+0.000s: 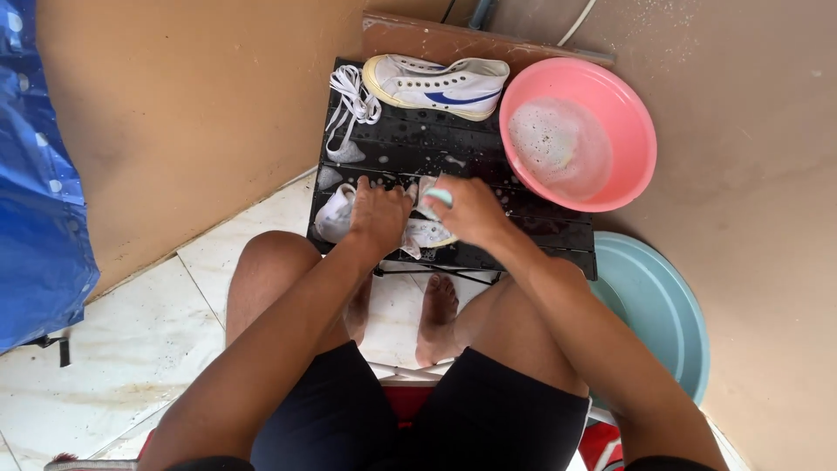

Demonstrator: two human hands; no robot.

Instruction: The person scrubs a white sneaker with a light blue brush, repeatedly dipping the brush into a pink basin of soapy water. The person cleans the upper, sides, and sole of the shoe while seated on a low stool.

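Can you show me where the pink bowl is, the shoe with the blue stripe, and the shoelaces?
pink bowl (629,122): head view, on its right inner wall.
shoe with the blue stripe (440,85): head view, on its side.
shoelaces (353,98): head view, on the bunched white laces.

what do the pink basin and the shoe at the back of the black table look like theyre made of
Pink basin: likely plastic, smooth and slightly glossy, evenly coloured, holding sudsy water. White high-top shoe: apparently canvas upper, matte and woven-looking, with a blue stripe and a cream, rubber-looking sole.

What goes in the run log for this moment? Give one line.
left hand pressing white shoe on black table | right hand grip on pale green brush | second shoe, laces behind | pink basin soapy
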